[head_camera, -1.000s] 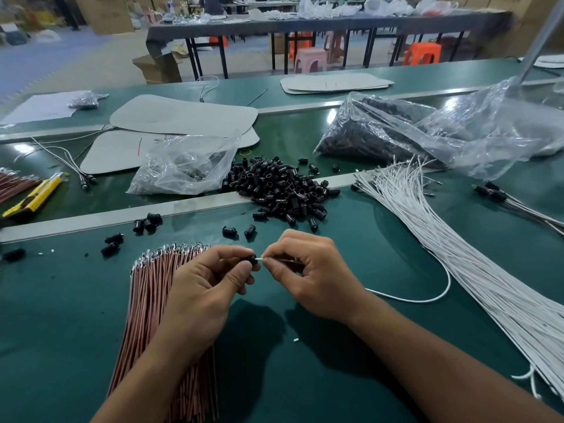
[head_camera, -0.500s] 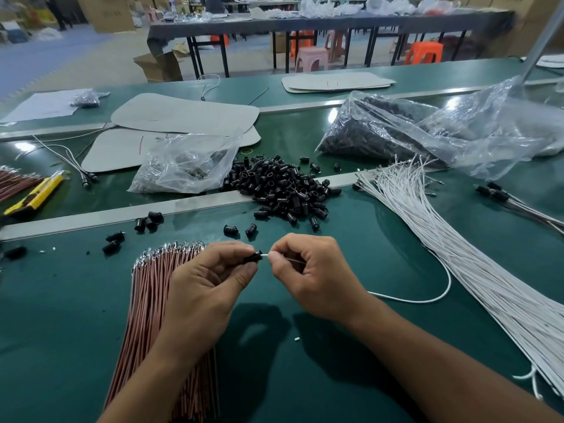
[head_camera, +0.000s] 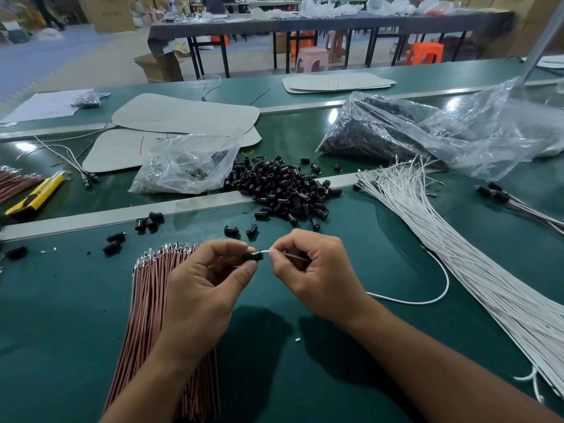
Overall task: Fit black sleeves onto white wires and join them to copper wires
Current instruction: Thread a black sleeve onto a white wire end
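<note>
Centre frame: left hand (head_camera: 201,288) pinches sleeve (head_camera: 252,256) between thumb and fingers. Right hand (head_camera: 317,276) pinches wire (head_camera: 409,302), tip at sleeve mouth. Wire loops right over table (head_camera: 61,331). Copper wires (head_camera: 149,300) lower left, under left wrist. White bundle (head_camera: 457,254) right. Sleeve pile (head_camera: 283,190) above hands. Small bag (head_camera: 186,166) left of pile holds few dark parts. Big bag (head_camera: 412,132) upper right holds dark mass of parts.

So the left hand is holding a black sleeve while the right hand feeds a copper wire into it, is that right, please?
Not quite: the head view shows the right hand pinching a white wire, not a copper one. The left hand does hold the black sleeve.
</note>
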A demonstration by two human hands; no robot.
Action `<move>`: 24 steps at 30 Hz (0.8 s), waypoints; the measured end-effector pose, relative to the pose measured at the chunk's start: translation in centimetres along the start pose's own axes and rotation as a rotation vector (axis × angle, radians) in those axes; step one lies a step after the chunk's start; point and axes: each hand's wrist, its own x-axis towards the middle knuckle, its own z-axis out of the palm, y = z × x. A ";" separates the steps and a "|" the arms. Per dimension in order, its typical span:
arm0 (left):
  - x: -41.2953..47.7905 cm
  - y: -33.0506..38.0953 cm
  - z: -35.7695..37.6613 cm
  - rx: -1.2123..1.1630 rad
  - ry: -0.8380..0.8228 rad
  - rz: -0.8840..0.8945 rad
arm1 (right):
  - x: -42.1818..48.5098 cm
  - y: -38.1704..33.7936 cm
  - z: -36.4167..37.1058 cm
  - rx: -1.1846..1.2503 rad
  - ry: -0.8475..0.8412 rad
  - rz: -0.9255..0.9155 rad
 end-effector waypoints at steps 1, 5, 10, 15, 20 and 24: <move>0.0 0.0 -0.1 0.001 0.002 -0.004 | 0.0 -0.1 0.0 0.012 0.016 -0.002; 0.2 0.0 -0.6 0.040 -0.011 -0.008 | 0.1 -0.1 -0.1 0.063 0.029 0.012; 0.4 -0.5 -0.6 -0.008 -0.038 -0.142 | 0.1 0.1 -0.1 0.151 0.012 0.083; 0.1 -0.2 -0.3 -0.106 -0.131 -0.214 | -0.1 -0.1 -0.1 0.099 -0.090 0.017; 0.3 0.1 -0.6 -0.118 -0.137 -0.208 | 0.0 -0.1 -0.4 0.073 -0.181 -0.022; 0.0 -0.2 -0.6 0.148 -0.068 -0.011 | -0.1 -0.2 -0.1 0.031 -0.188 -0.024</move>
